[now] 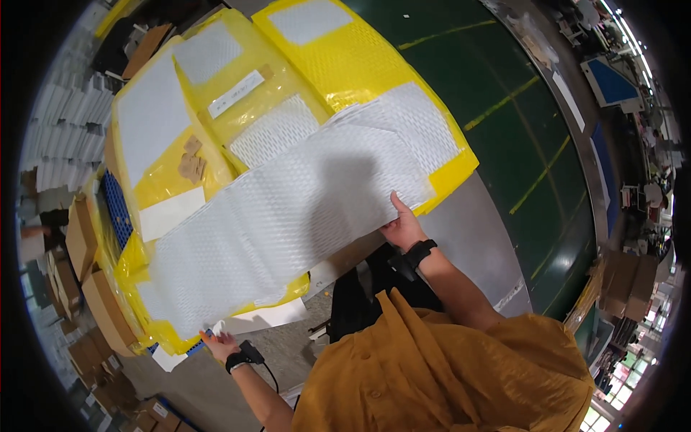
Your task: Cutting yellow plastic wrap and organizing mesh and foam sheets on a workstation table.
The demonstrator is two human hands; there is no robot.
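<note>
A long, white, slightly see-through sheet (266,223) with a fine repeating pattern stretches across the near side of several yellow-wrapped stacks. My right hand (404,229) grips its near edge toward the right end, thumb on top and fingers hidden underneath. At the lower left corner, my left hand (220,345) has its fingers closed on the edge of the same sheet. A shadow falls over the sheet's middle. Under its right end lies a white patterned panel (417,119) on a yellow-wrapped stack (374,65).
Brown cardboard scraps (191,162) and a labelled white strip (236,93) lie on the stacks. Cardboard boxes (108,309) stand at the left, with piled white sheets (68,122) beyond. A green surface with yellow lines (497,108) runs along the right, beside a grey panel (468,237).
</note>
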